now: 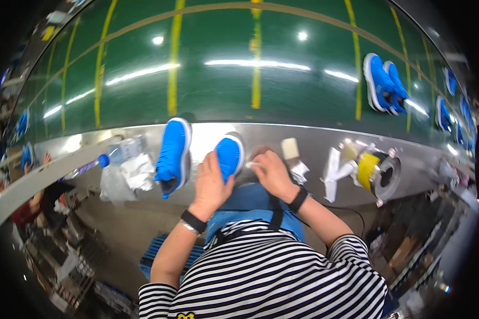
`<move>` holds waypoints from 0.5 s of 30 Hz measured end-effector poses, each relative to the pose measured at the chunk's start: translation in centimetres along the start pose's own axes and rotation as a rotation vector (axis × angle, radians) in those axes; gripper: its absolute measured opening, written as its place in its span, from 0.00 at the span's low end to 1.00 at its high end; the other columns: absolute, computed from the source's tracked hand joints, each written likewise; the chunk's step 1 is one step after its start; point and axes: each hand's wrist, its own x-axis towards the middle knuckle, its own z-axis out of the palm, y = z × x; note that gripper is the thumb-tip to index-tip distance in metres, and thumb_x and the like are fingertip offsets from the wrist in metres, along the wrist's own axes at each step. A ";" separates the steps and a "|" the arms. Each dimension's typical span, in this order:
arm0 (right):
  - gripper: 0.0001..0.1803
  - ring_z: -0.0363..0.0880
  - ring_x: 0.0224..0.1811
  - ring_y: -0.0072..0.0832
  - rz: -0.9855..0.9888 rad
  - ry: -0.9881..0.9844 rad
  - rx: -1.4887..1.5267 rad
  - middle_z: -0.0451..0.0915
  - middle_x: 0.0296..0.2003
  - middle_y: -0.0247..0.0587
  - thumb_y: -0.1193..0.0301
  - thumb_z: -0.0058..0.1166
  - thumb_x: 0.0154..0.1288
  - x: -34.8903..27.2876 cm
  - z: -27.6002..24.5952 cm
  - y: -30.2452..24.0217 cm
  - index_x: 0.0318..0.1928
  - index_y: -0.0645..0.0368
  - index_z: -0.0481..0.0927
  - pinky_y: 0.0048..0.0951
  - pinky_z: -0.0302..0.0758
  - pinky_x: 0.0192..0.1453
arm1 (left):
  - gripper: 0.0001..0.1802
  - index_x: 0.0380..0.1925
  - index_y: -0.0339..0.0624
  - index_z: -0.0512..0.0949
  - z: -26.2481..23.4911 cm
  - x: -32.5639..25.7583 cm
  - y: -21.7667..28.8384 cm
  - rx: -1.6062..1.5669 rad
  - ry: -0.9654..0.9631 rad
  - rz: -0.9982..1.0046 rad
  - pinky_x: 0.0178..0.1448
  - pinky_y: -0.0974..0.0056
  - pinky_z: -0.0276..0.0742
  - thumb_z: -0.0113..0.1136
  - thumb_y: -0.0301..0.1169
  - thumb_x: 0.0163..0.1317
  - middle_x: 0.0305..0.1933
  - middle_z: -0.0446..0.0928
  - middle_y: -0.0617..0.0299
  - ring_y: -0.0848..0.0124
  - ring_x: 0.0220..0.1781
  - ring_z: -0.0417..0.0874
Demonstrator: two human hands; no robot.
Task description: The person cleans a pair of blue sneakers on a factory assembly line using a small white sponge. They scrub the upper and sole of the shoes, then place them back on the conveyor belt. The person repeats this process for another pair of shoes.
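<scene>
My left hand (209,183) is closed over a blue sneaker (229,154) with a white sole, toe pointing away from me. It covers the heel end of that sneaker. Beside the sole's right edge, my right hand (274,174) is closed, with a small white piece (249,165) at its fingertips; its kind is too small to tell. To the left, a second blue sneaker (171,154) rests on the metal ledge (197,139). A cream-coloured block (290,149) and crumpled white paper (300,171) lie just right of my right hand.
Beyond the ledge runs a green conveyor belt (213,90) with yellow lines, carrying a pair of blue sneakers (384,85) at right. A yellow-banded round container (368,171) and white strips (333,173) lie right. A blue-capped bottle (103,160) and plastic bag (114,184) lie left.
</scene>
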 end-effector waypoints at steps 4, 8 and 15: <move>0.17 0.69 0.44 0.42 0.046 0.230 -0.010 0.71 0.38 0.43 0.74 0.61 0.49 -2.9 -2.5 -0.2 0.42 0.55 0.77 0.40 0.65 0.48 | 0.43 0.62 0.29 0.55 -0.2 -0.2 0.0 0.010 -0.049 -0.049 0.63 0.52 0.64 0.65 0.32 0.49 0.58 0.65 0.40 0.45 0.59 0.67; 0.15 0.69 0.45 0.40 0.152 0.355 -0.144 0.72 0.38 0.40 0.75 0.60 0.50 -7.1 -4.8 2.9 0.41 0.54 0.78 0.39 0.65 0.49 | 0.43 0.62 0.30 0.54 -0.3 0.0 0.3 0.040 -0.080 -0.060 0.62 0.51 0.66 0.66 0.33 0.49 0.60 0.63 0.41 0.44 0.58 0.67; 0.05 0.77 0.37 0.21 0.350 0.493 0.590 0.77 0.37 0.35 0.79 0.52 0.65 -9.9 -5.8 5.2 0.41 0.62 0.76 0.23 0.75 0.40 | 0.41 0.61 0.30 0.56 -0.2 0.1 -0.1 0.081 -0.046 0.063 0.62 0.51 0.65 0.65 0.33 0.49 0.57 0.66 0.39 0.43 0.58 0.68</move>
